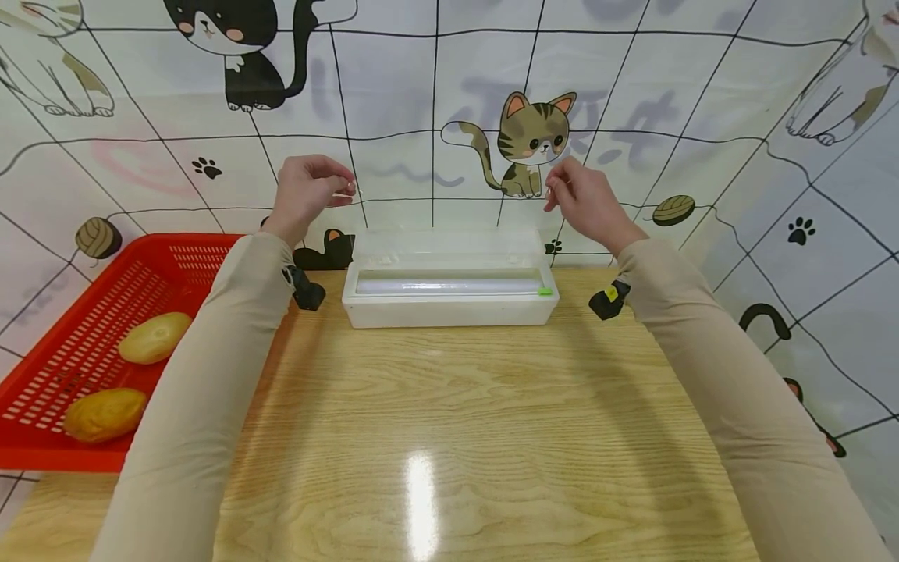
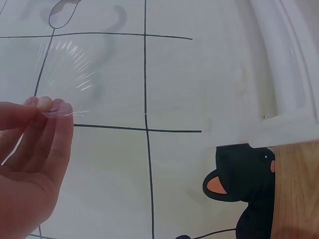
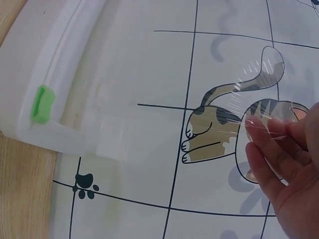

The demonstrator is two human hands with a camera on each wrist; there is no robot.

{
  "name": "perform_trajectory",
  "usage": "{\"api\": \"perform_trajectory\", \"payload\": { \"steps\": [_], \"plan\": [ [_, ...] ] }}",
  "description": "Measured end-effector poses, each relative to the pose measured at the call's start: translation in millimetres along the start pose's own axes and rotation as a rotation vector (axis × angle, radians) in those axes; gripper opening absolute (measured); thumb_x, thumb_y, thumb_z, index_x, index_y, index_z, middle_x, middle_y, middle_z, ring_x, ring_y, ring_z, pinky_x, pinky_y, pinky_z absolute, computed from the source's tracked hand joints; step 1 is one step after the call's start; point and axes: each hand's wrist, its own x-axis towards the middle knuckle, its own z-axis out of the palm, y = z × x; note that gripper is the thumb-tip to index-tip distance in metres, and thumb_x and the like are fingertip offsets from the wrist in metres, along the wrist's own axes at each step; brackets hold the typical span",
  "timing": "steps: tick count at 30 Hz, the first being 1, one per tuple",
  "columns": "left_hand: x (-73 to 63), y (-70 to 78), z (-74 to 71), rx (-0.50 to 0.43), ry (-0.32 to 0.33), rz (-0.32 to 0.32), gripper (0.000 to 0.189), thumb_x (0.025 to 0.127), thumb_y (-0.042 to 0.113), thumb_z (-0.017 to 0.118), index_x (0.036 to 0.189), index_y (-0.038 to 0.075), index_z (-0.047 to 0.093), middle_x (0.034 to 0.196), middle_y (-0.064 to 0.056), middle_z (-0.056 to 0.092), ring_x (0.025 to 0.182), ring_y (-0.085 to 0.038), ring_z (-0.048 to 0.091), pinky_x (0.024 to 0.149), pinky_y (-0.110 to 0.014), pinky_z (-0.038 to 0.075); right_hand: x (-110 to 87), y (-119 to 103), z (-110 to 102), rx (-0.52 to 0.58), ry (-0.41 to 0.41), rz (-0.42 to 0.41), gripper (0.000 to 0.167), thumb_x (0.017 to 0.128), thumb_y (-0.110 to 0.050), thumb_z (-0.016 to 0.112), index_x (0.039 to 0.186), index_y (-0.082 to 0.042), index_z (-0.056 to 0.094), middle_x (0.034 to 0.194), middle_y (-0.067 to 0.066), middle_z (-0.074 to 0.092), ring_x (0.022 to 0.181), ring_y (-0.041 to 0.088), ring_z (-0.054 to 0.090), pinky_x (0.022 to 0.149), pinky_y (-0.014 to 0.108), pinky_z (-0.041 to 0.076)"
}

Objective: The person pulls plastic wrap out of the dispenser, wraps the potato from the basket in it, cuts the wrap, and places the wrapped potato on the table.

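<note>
Clear plastic wrap [image 2: 70, 67] is stretched between my raised hands, creased where each one grips it. My left hand [image 1: 309, 195] pinches one corner between thumb and fingers, above the left end of the white wrap dispenser [image 1: 449, 316]. Beyond the dispenser's right end, my right hand [image 1: 586, 204] pinches the other corner; fine creases fan out from its fingertips in the right wrist view. The dispenser sits at the table's back edge with its lid raised. Inside lies a pale roll [image 1: 449, 286], and a green slide cutter [image 1: 544, 292] sits at the right end of its front rail.
A red perforated basket [image 1: 63, 459] stands at the left, partly behind my left sleeve. It holds two yellowish oval, potato-like items, one paler [image 1: 154, 338] and one deeper yellow [image 1: 105, 415]. A cat-printed sheet [image 1: 393, 94] rises behind the wooden table [image 1: 492, 429].
</note>
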Motion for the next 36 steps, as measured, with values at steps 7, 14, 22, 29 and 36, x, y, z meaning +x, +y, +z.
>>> {"api": "perform_trajectory", "payload": {
  "steps": [7, 14, 22, 29, 36],
  "plan": [
    [0.6, 8.5, -1.7, -0.027, 0.011, -0.008, 0.016, 0.093, 0.0, 0.056, 0.103, -0.007, 0.066, 0.088, -0.006, 0.066, 0.085, -0.022, 0.065, 0.082, -0.033, 0.054, 1.5, -4, -5, -0.019, 0.035, -0.022, 0.023, 0.104, -0.013, 0.038, 0.109, 0.005, 0.051, 0.089, 0.014, 0.059, 0.075, 0.016, 0.062, 0.055, 0.024, 0.034],
    [3.1, 13.7, -6.0, -0.061, 0.029, 0.007, 0.015, 0.092, -0.001, 0.057, 0.101, -0.008, 0.066, 0.085, -0.006, 0.065, 0.079, -0.02, 0.064, 0.075, -0.027, 0.055, 4.6, -12, -9, 0.001, 0.056, -0.058, 0.02, 0.104, -0.011, 0.039, 0.107, 0.005, 0.05, 0.088, 0.016, 0.059, 0.077, 0.025, 0.065, 0.061, 0.021, 0.042],
    [6.5, 22.1, -5.5, -0.073, 0.03, 0.018, 0.014, 0.093, 0.0, 0.057, 0.101, -0.007, 0.066, 0.087, -0.006, 0.065, 0.08, -0.019, 0.064, 0.075, -0.026, 0.055, 5.8, -17, -19, -0.021, 0.043, -0.009, 0.026, 0.105, -0.015, 0.037, 0.114, 0.006, 0.049, 0.091, 0.015, 0.058, 0.077, 0.016, 0.062, 0.065, 0.022, 0.042],
    [6.6, 32.0, -7.1, -0.103, 0.032, 0.033, 0.013, 0.092, -0.002, 0.057, 0.098, -0.008, 0.067, 0.088, -0.01, 0.066, 0.078, -0.019, 0.064, 0.073, -0.026, 0.055, 7.3, -22, -25, -0.025, 0.056, -0.013, 0.025, 0.105, -0.014, 0.035, 0.112, 0.005, 0.049, 0.093, 0.016, 0.059, 0.078, 0.019, 0.063, 0.064, 0.022, 0.042],
    [7.2, 40.5, -10.0, -0.103, 0.035, 0.05, 0.013, 0.092, -0.001, 0.057, 0.096, -0.005, 0.069, 0.085, -0.008, 0.066, 0.08, -0.02, 0.064, 0.072, -0.025, 0.055, 9.6, -27, -32, -0.03, 0.071, -0.022, 0.024, 0.105, -0.014, 0.035, 0.111, 0.005, 0.048, 0.095, 0.017, 0.059, 0.073, 0.006, 0.059, 0.058, 0.022, 0.039]
  ]
}}
